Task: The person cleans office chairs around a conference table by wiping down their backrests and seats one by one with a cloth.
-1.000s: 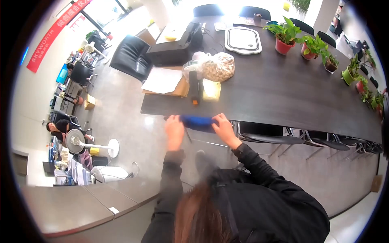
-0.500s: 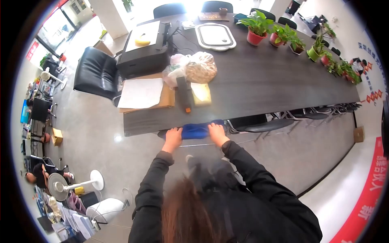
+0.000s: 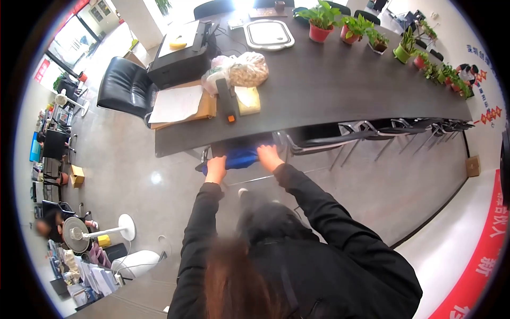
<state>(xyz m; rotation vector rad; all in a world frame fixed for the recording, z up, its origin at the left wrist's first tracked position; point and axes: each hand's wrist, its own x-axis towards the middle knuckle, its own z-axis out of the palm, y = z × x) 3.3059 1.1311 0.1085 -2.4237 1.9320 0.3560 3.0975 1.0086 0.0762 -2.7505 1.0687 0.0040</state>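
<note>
My left hand (image 3: 215,169) and my right hand (image 3: 270,157) are closed around the top of a black chair's backrest (image 3: 201,167) at the near edge of the long dark table (image 3: 329,80). Blue cloth (image 3: 240,158) covers the backrest between my hands. Part of the chair's chrome frame shows at its left side, while its seat is mostly hidden behind the backrest and under the table. Both my arms reach forward and down.
On the table are a printer (image 3: 180,63), papers (image 3: 178,103), a knotted plastic bag (image 3: 248,69), a white tray (image 3: 269,35) and several potted plants (image 3: 320,33). More chairs (image 3: 324,143) line the near side to the right. A standing fan (image 3: 126,227) is at left.
The view has shifted, with the tabletop now higher in it. More of the chair shows between the table edge and my hands, which keep their grip on the backrest.
</note>
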